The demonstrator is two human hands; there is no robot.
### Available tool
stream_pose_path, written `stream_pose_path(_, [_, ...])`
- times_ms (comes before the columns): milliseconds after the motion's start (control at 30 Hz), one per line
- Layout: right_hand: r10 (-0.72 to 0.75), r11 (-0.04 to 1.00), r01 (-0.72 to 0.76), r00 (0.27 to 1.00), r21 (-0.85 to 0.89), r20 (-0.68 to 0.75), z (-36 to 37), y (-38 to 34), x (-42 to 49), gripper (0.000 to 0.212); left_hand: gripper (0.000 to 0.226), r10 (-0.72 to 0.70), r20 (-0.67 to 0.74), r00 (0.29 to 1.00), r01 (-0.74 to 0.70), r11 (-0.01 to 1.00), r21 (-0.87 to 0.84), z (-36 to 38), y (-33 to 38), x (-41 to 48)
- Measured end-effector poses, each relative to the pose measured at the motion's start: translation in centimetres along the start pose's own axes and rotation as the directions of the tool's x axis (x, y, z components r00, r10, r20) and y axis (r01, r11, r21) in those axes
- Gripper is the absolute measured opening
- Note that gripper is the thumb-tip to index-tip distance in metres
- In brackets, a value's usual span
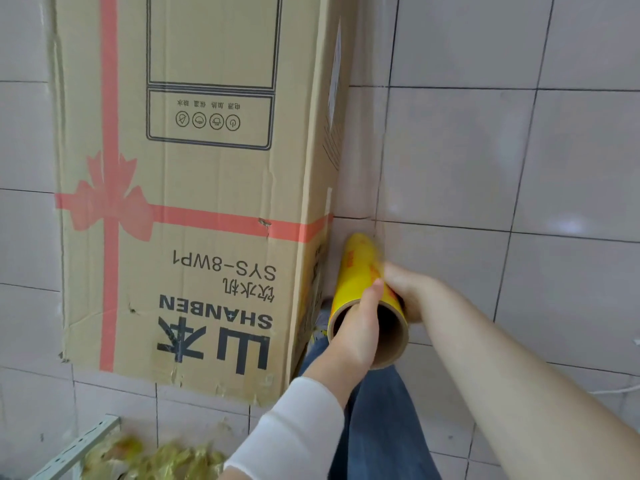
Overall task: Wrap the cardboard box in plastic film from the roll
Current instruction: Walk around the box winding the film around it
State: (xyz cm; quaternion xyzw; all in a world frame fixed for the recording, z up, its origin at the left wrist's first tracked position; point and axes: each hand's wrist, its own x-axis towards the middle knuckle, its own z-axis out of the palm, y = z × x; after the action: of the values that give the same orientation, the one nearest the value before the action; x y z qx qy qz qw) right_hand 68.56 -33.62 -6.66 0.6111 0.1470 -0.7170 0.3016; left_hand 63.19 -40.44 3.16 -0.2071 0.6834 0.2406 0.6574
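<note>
Beside the right-hand edge of the tall brown cardboard box (pixel 194 202) printed with a red ribbon, which lies on the pale tiled floor (pixel 485 150), a yellow roll of plastic film on a cardboard tube (pixel 360 271) is held low by both hands. A clear sheet of film (pixel 360 116) is stretched along that side of the box, so the wrapping step is judged to be under way, and more film must next be paid out around the corner under tension. The left hand (pixel 356 334) is clamped on the tube's open near end and the right hand (pixel 405 289) is closed round the barrel, with the box just left of both.
</note>
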Motion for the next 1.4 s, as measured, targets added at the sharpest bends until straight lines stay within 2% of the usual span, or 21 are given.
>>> stream_pose_path(67, [0.009, 1.0, -0.009, 1.0, 0.0, 0.004, -0.5, 0.3, 0.1, 0.065, 0.086, -0.023, -0.028, 0.999, 0.025, 0.998, 0.06, 0.3, -0.1, 0.2])
stream_pose_path(100, [0.001, 0.999, -0.002, 1.0, 0.038, 0.008, -0.9, 0.7, -0.1, 0.062, 0.087, -0.029, -0.051, 0.998, 0.031, 0.998, 0.053, 0.3, -0.2, 0.6])
stream_pose_path(167, [-0.048, 0.988, 0.046, 0.999, 0.146, 0.007, -1.8, 1.9, 0.2, 0.053, 0.087, -0.069, -0.035, 0.997, 0.067, 0.996, -0.055, 0.4, 0.0, 1.0])
stream_pose_path(267, [-0.11, 0.926, 0.093, 0.994, 0.366, 0.025, -1.9, 4.1, 0.6, 0.048, 0.056, -0.108, 0.037, 0.993, 0.114, 0.964, -0.24, 0.8, 0.3, 0.7])
stream_pose_path(333, [-0.116, 0.873, 0.112, 0.993, 0.474, -0.021, -1.2, 4.9, 0.9, 0.049, 0.051, -0.12, 0.089, 0.989, 0.143, 0.935, -0.325, 0.9, -0.1, 0.7])
stream_pose_path(400, [-0.101, 0.886, 0.098, 0.995, 0.453, -0.018, -1.0, 5.5, 0.8, 0.048, 0.052, -0.109, 0.124, 0.986, 0.144, 0.936, -0.322, 1.1, -0.6, 0.5])
stream_pose_path(533, [-0.057, 0.97, 0.045, 0.998, 0.24, 0.04, -1.1, 4.9, 0.6, 0.054, 0.061, -0.092, 0.149, 0.985, 0.134, 0.942, -0.306, 1.6, -1.2, 0.1])
stream_pose_path(633, [0.035, 0.996, -0.036, 0.999, 0.086, 0.009, -1.2, 3.7, 0.9, 0.054, 0.058, -0.057, 0.143, 0.988, 0.105, 0.932, -0.348, 1.6, -1.5, -0.1])
stream_pose_path(700, [0.049, 0.997, -0.048, 0.999, 0.055, -0.012, -1.5, 3.8, 1.2, 0.059, 0.055, -0.049, 0.139, 0.989, 0.099, 0.92, -0.379, 1.5, -1.7, -0.2])
stream_pose_path(767, [0.061, 0.988, -0.065, 0.998, 0.144, 0.03, -2.4, 4.5, 1.3, 0.065, 0.055, -0.049, 0.142, 0.989, 0.105, 0.903, -0.416, 1.6, -2.0, -0.2])
stream_pose_path(867, [-0.025, 0.93, -0.014, 0.995, 0.368, 0.101, -3.3, 6.4, 1.1, 0.058, 0.055, -0.066, 0.16, 0.985, 0.139, 0.852, -0.505, 1.6, -2.8, -0.4])
stream_pose_path(933, [-0.122, 0.879, 0.103, 0.992, 0.466, 0.013, -3.2, 7.9, 1.3, 0.055, 0.052, -0.072, 0.196, 0.978, 0.173, 0.807, -0.565, 1.7, -3.2, -0.9])
stream_pose_path(1000, [-0.143, 0.858, 0.166, 0.986, 0.486, -0.085, -2.7, 8.6, 1.6, 0.055, 0.049, -0.07, 0.218, 0.973, 0.188, 0.785, -0.59, 1.9, -3.4, -1.1])
stream_pose_path(1100, [-0.08, 0.918, 0.069, 0.997, 0.392, 0.013, -2.5, 8.0, 0.9, 0.045, 0.054, -0.063, 0.191, 0.98, 0.163, 0.806, -0.569, 2.5, -3.6, -1.6])
stream_pose_path(1233, [-0.009, 0.992, -0.007, 0.992, 0.126, 0.125, -2.1, 5.8, 0.0, 0.045, 0.065, -0.032, 0.165, 0.986, 0.114, 0.849, -0.516, 3.2, -3.4, -2.4])
stream_pose_path(1333, [0.057, 0.998, -0.055, 0.996, -0.036, 0.075, -1.6, 5.2, 0.9, 0.049, 0.061, -0.026, 0.152, 0.988, 0.097, 0.874, -0.477, 2.6, -3.3, -1.9])
stream_pose_path(1400, [0.058, 0.996, -0.055, 0.997, -0.066, 0.041, -1.5, 5.3, 1.1, 0.057, 0.056, -0.04, 0.133, 0.99, 0.092, 0.907, -0.412, 2.1, -3.4, -1.8])
